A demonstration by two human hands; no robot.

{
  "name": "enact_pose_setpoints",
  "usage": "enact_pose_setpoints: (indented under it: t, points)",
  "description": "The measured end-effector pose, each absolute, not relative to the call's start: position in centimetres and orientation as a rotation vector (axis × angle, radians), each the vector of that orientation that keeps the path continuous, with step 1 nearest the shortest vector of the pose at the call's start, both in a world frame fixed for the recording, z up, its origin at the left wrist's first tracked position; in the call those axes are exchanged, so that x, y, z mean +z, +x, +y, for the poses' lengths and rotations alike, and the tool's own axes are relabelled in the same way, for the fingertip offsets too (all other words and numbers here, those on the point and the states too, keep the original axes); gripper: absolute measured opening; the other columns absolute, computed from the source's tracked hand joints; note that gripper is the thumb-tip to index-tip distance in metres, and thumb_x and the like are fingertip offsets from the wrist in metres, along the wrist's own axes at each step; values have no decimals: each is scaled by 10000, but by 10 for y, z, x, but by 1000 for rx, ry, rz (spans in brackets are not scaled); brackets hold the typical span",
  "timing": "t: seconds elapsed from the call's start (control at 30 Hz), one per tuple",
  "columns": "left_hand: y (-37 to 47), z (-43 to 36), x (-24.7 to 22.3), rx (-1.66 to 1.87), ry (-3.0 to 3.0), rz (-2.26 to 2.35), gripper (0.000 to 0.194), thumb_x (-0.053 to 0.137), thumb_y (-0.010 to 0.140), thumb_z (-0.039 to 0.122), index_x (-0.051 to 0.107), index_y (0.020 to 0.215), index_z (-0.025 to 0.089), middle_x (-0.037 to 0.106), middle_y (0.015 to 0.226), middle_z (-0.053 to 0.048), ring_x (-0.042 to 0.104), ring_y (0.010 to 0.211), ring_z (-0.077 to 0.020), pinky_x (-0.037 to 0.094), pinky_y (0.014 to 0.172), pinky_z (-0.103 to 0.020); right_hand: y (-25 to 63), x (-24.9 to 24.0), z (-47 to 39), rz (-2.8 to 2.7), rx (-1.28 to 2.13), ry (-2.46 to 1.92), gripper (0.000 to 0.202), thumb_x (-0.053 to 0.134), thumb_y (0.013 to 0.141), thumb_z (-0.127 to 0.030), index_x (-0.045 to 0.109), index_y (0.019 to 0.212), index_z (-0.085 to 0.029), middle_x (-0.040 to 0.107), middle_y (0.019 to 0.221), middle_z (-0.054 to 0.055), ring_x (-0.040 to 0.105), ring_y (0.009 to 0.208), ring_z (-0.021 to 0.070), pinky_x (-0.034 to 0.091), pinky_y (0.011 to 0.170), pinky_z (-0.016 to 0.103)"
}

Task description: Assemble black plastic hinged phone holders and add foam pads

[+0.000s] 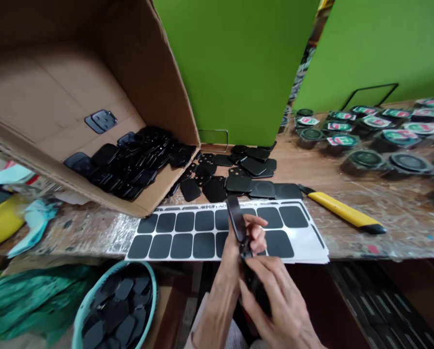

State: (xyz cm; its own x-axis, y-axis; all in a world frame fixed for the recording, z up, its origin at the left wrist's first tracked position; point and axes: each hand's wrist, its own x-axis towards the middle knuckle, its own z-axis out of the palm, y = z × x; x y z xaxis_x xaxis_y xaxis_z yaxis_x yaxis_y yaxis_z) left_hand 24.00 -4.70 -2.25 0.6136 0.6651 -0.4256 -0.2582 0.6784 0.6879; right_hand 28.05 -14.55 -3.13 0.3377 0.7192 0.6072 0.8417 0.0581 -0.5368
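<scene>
A black hinged part (237,218) stands on edge between my two hands, in front of the sticker sheet. My left hand (235,252) holds its upper portion, with some fingers curled behind it. Around the lower end of the part, my right hand (278,295) has its thumb and fingers closed. Under and behind my hands lies a white sheet (306,240) with two rows of black rounded squares; one spot at its right end is bare white. Flat black plates (239,183) lie loosely piled just beyond the sheet.
A cardboard box (173,72) with many black parts stands at the left. A yellow cutter (340,208) lies right of the sheet. Clear lidded containers (408,162) fill the back right. A teal-rimmed basket (153,291) of black parts sits below the table, at the left. Green panels (235,63) stand behind.
</scene>
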Motion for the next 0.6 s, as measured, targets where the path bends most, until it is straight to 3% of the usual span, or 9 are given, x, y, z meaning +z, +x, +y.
enact_pose_setpoints:
  t: [0.1, 0.2, 0.37, 0.6]
  points:
    - [247, -41, -11, 515, 622, 628, 311, 633, 838, 497, 653, 942, 204, 624, 688, -26, 601, 583, -132, 452, 518, -232, 300, -26, -156, -1123, 305, -1670, 213, 534, 923, -278, 584, 1128, -256, 701, 1047, 80, 689, 897, 215, 582, 718, 299]
    - [246, -35, -5, 468, 540, 647, 267, 663, 832, 414, 651, 944, 171, 711, 793, -72, 678, 646, -179, 498, 532, -244, 338, -19, -156, -1072, 647, -1668, 229, 488, 953, -376, 648, 1046, -241, 706, 1085, 78, 678, 955, 232, 569, 786, 331]
    - [255, -16, -23, 459, 470, 713, 347, 590, 885, 403, 697, 938, 77, 742, 831, -143, 719, 738, -212, 542, 597, -249, 423, -32, -127, -1523, 40, -1993, 216, 417, 935, -200, 614, 1022, -190, 638, 953, 96, 590, 927, 241, 485, 866, 430]
    - [261, -10, -39, 435, 425, 723, 344, 580, 897, 382, 705, 978, 72, 752, 875, -135, 718, 744, -196, 568, 672, -271, 462, -41, -107, -1867, 196, -1979, 178, 435, 932, -162, 606, 974, -189, 568, 967, 72, 539, 911, 200, 452, 888, 387]
